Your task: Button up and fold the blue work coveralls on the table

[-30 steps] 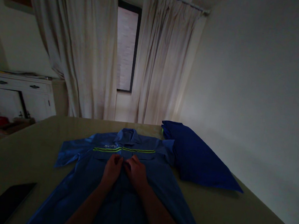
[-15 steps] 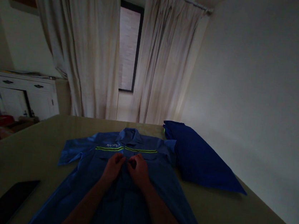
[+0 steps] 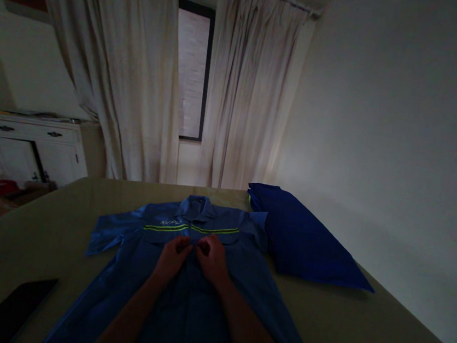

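Pinching the front placket just below the reflective stripe [image 3: 191, 228], the left hand [image 3: 172, 257] and right hand [image 3: 213, 258] close on the blue work shirt [image 3: 126, 270], spread flat mid-table [image 3: 62, 218]; folded blue cloth [image 3: 306, 244] lies near the right edge.

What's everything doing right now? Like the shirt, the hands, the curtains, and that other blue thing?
blue shirt: spread flat on the table, front up.
left hand: fingers curled, pinching the shirt's front.
right hand: fingers curled, pinching right beside the left.
folded blue cloth: folded, lying at the shirt's right sleeve.
curtains: parted in the middle, window showing.
cabinet: drawers shut.
dark flat slab: lying flat, unlit.
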Demonstrator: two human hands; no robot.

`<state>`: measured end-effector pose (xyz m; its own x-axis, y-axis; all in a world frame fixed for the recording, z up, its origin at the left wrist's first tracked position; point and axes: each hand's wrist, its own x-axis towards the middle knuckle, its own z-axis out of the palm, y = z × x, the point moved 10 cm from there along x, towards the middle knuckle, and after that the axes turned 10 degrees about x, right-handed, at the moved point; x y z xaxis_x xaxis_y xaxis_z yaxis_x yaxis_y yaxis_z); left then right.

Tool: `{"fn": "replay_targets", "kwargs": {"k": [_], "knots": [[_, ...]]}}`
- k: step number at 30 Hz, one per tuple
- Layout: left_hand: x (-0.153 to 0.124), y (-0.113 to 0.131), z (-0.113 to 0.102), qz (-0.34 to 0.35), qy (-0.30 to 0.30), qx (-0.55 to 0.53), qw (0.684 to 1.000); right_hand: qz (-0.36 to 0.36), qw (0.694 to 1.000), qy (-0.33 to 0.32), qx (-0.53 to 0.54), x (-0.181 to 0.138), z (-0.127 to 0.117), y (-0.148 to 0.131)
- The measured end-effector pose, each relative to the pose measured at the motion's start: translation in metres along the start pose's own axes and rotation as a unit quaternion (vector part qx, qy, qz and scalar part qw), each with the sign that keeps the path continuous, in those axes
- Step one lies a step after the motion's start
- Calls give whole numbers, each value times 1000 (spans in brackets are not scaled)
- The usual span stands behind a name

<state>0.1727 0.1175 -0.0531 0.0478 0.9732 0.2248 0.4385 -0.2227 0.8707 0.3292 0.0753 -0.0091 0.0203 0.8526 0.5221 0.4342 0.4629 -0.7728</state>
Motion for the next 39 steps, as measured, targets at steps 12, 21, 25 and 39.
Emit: {"fn": "replay_targets", "kwargs": {"k": [12, 21, 25, 39], "knots": [[-6, 5, 0, 0, 14, 106, 994, -6, 1000, -15, 13, 1, 3, 1], [-6, 9, 2, 14, 11, 94, 995, 5, 1000, -19, 13, 0, 6, 10], [-6, 11, 2, 28, 11, 91, 995, 22, 1000, -22, 0, 0, 5, 10], [-12, 15, 2, 40, 18, 111, 993, -1, 1000, -20, -10, 0, 2, -1]]}}
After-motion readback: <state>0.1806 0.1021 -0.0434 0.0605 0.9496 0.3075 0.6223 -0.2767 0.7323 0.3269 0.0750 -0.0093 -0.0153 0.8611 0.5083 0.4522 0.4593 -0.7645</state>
